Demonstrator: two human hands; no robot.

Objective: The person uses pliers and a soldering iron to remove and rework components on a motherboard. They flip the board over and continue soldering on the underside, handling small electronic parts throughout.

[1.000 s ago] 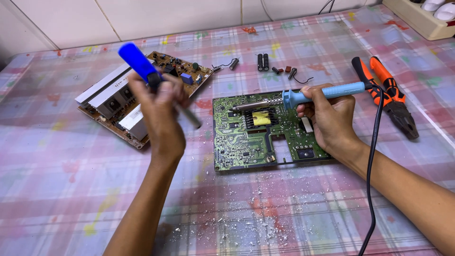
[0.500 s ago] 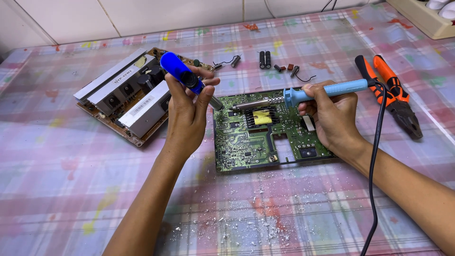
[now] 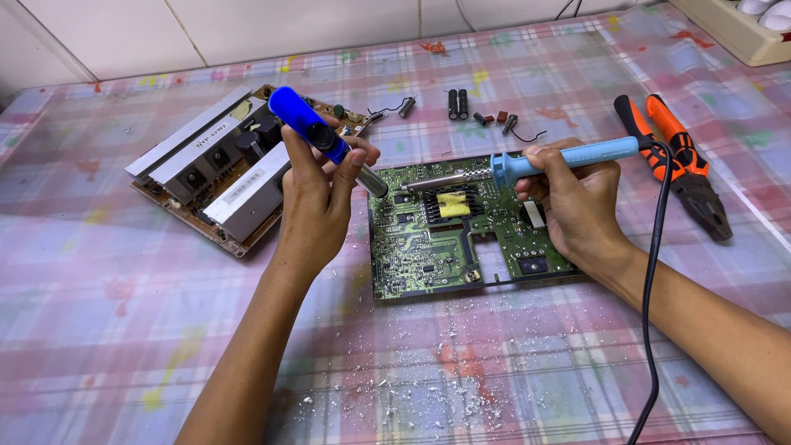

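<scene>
1. The left hand [image 3: 317, 194] is clamped on a blue solder sucker [image 3: 317, 132], held tilted, its metal tip down at the top left corner of the green board [image 3: 428, 247].
2. The right hand [image 3: 577, 206] is wrapped around the light blue handle of a soldering iron [image 3: 535, 163]; the iron lies nearly level over the board, its tip pointing left toward the sucker's tip, just beside it.
3. The iron's black cord [image 3: 655, 272] runs from the handle's end down past the right wrist to the near edge of the bench [image 3: 99, 330].
4. The green board lies flat near the middle of the bench, a yellow part [image 3: 452, 204] on its upper half, under the iron.
5. A brown board [image 3: 218, 169] with grey metal fins lies to the left, toward the far left corner, behind the left hand.
6. Orange pliers [image 3: 680, 165] lie near the right edge, beside the iron's handle end.
7. Small loose parts [image 3: 457, 103] sit near the far edge, beyond the green board.
8. White flecks [image 3: 412, 363] are scattered along the near edge.
</scene>
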